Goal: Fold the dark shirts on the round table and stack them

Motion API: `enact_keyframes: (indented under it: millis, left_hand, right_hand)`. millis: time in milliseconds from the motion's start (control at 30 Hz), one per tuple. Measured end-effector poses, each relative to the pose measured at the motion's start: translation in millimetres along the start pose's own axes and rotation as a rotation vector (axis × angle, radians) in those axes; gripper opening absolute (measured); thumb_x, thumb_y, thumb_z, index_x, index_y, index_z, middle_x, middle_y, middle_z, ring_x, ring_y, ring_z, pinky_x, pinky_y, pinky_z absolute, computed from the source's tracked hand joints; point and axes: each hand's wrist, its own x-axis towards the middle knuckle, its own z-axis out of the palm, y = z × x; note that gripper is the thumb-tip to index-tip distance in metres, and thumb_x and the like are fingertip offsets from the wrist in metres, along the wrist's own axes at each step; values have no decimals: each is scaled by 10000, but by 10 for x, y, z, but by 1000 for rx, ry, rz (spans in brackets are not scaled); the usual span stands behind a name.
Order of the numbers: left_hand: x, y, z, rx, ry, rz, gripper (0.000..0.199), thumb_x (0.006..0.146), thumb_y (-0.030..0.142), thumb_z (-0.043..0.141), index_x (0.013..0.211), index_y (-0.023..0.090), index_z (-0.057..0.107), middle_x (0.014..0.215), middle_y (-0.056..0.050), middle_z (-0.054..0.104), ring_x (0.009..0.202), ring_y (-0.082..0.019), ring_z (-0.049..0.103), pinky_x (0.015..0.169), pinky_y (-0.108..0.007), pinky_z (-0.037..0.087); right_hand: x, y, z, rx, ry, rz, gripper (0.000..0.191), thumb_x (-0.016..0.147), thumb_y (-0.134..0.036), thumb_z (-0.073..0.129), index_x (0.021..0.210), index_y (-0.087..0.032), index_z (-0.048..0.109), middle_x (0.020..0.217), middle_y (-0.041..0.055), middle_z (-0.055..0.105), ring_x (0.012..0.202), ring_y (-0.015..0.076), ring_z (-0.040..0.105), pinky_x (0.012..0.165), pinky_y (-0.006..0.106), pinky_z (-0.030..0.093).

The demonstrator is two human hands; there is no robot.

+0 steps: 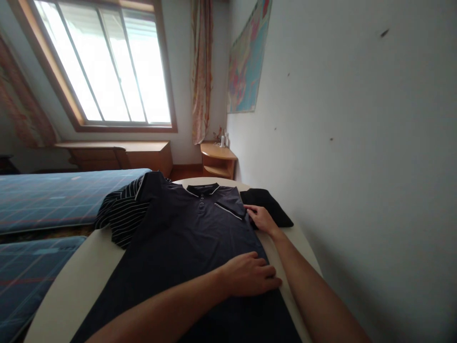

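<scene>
A dark polo shirt (pixel 185 238) lies spread front up, its collar at the far end. White piping trims the collar and sleeves, and the sleeve on the right is folded in across the chest. My right hand (pixel 262 219) is closed at the shirt's right edge, fingertips pinching the cloth beside that sleeve. Nearer to me, my left hand (pixel 250 275) reaches across the shirt, its fingers curled down over the same side edge; the thumb is hidden. Under the shirt's left side sits a black-and-white striped garment (pixel 124 216). A folded black garment (pixel 273 207) rests beyond my right hand.
Everything lies on a pale rounded table (pixel 82 271) close to a white wall (pixel 357 190) on the right. Blue plaid mattresses (pixel 71 195) flank it on the left. Farther back are a wooden desk (pixel 150 147), a corner shelf (pixel 217 151) and a window (pixel 107 66).
</scene>
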Motion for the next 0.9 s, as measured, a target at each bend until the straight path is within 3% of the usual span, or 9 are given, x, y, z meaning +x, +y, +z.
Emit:
enact_keyframes:
  millis: [67, 167, 233, 567, 767, 900]
  left_hand:
    - [24, -16, 16, -12, -19, -1, 187, 1028, 231, 420, 1112, 200, 584, 983, -37, 631, 776, -148, 597, 640, -309, 420]
    - [52, -31, -4, -38, -49, 0, 84, 992, 228, 507, 1015, 200, 582, 981, -31, 604, 764, -145, 590, 606, -298, 426]
    - [56, -43, -45, -56, -59, -18, 47, 976, 220, 534, 995, 202, 572, 979, -24, 600, 758, -145, 588, 584, -291, 427]
    - [-184, -122, -443, -89, -39, -101, 21, 970, 210, 545, 950, 207, 547, 876, 1, 611, 775, -154, 577, 600, -322, 412]
    - [-571, -158, -691, -104, -76, -150, 81, 913, 248, 605, 936, 214, 536, 930, -5, 627, 885, -178, 559, 684, -340, 405]
    - [-847, -159, -837, -140, -100, -173, 112, 873, 220, 626, 919, 215, 524, 936, -10, 635, 964, -191, 549, 797, -335, 405]
  right_hand:
    - [-10, 0, 13, 22, 20, -12, 405, 906, -279, 504, 1246, -144, 676, 886, 61, 772, 676, 160, 688, 710, 266, 537]
    - [-24, -25, 27, 2, 86, -59, 356, 894, -262, 528, 1184, -161, 708, 1139, 80, 737, 961, 184, 703, 900, 291, 516]
    - [-34, -57, 34, -35, 116, -67, 334, 897, -256, 532, 1158, -165, 720, 1192, 80, 718, 1089, 190, 669, 984, 298, 478]
    - [50, -437, 127, -252, 179, 119, 326, 845, -238, 617, 1138, -166, 740, 1058, 103, 760, 992, 225, 715, 891, 277, 513]
    - [213, -885, 211, -368, 166, 88, 372, 812, -140, 581, 1143, -190, 742, 1105, 97, 748, 1057, 247, 693, 937, 300, 499]
    - [293, -1191, 388, -365, 143, -13, 372, 818, -139, 581, 1153, -191, 736, 1131, 87, 740, 1086, 241, 677, 979, 306, 482]
